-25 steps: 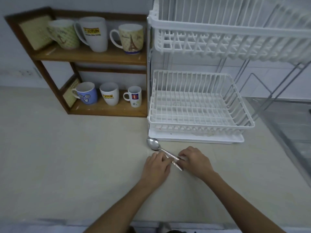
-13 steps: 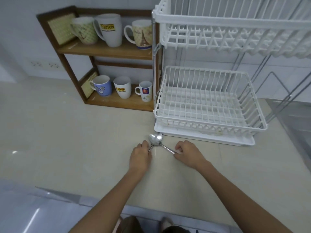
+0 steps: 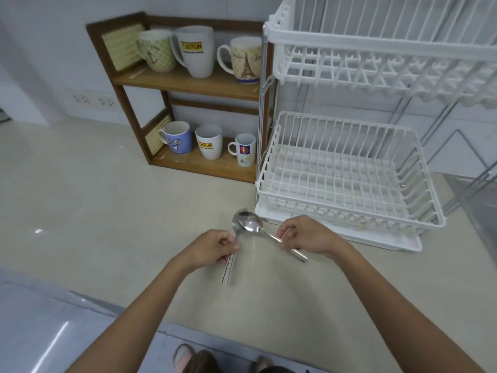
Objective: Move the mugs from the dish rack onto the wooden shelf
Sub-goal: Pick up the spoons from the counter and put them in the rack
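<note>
The wooden shelf point(image 3: 188, 83) stands against the wall at the back left. Its top board carries three mugs: an anchor mug point(image 3: 157, 51), a tall white JOTUN mug point(image 3: 196, 51) and an Eiffel Tower mug point(image 3: 246, 60). The bottom board holds a blue mug point(image 3: 177, 138), a white JOTUN mug point(image 3: 209, 142) and a small white mug point(image 3: 245, 149). The white two-tier dish rack point(image 3: 347, 181) to the right has no mugs in it. My left hand point(image 3: 212, 247) grips a metal spoon point(image 3: 232, 254). My right hand point(image 3: 309, 234) grips a second spoon point(image 3: 251, 224), its bowl crossing the first.
The beige counter point(image 3: 94, 211) spreads to the left and front. A white drip tray point(image 3: 376, 239) lies under the rack. A metal sink point(image 3: 481, 205) sits at the far right. Wall sockets point(image 3: 92, 99) are left of the shelf. The counter's front edge runs just below my forearms.
Both hands held the spoons together on the counter. They have since drawn apart, each taking one spoon and lifting it. The view has pulled back and shifted left.
</note>
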A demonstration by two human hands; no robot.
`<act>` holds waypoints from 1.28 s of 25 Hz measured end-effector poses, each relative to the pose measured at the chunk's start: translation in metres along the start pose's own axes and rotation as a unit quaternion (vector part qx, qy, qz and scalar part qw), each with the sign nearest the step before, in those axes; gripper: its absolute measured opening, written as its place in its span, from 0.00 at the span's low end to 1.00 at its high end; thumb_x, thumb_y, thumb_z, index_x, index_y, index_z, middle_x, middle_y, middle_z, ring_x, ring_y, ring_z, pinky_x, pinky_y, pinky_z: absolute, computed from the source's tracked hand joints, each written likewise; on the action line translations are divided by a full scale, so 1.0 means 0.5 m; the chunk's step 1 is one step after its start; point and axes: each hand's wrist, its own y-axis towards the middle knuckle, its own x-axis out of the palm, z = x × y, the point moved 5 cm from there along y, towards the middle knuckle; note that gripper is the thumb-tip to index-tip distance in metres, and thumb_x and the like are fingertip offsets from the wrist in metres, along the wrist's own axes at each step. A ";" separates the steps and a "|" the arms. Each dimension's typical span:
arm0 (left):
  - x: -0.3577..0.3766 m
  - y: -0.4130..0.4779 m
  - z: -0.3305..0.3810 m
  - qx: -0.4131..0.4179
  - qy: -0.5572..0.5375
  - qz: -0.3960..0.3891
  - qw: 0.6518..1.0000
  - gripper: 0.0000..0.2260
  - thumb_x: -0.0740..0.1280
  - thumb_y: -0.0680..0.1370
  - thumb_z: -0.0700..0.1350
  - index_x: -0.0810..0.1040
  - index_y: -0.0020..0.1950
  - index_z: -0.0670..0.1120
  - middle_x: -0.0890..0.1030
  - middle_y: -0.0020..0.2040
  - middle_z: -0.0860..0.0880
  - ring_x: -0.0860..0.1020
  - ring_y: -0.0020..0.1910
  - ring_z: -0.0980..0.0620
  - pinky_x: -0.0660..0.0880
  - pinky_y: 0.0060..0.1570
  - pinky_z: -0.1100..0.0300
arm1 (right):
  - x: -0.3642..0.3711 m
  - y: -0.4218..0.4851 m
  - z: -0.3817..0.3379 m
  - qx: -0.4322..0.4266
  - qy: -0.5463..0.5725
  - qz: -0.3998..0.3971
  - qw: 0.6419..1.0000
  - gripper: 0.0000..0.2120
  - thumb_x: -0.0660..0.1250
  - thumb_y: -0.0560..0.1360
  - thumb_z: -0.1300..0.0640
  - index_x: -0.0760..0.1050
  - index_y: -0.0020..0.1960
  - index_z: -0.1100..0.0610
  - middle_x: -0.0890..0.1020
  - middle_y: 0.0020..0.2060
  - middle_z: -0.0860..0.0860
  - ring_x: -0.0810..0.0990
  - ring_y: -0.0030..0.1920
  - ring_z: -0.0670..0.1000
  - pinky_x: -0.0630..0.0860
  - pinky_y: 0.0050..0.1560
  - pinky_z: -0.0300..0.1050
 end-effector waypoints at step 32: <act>0.147 0.371 0.291 -0.112 -0.118 0.117 0.980 0.06 0.61 0.78 0.31 0.74 0.46 0.40 0.79 0.44 0.40 0.77 0.29 0.49 0.78 0.29 0.59 | -0.283 0.150 0.129 0.127 -0.008 0.290 0.949 0.06 0.77 0.68 0.54 0.83 0.42 0.55 0.84 0.38 0.50 0.80 0.39 0.48 0.75 0.40 0.42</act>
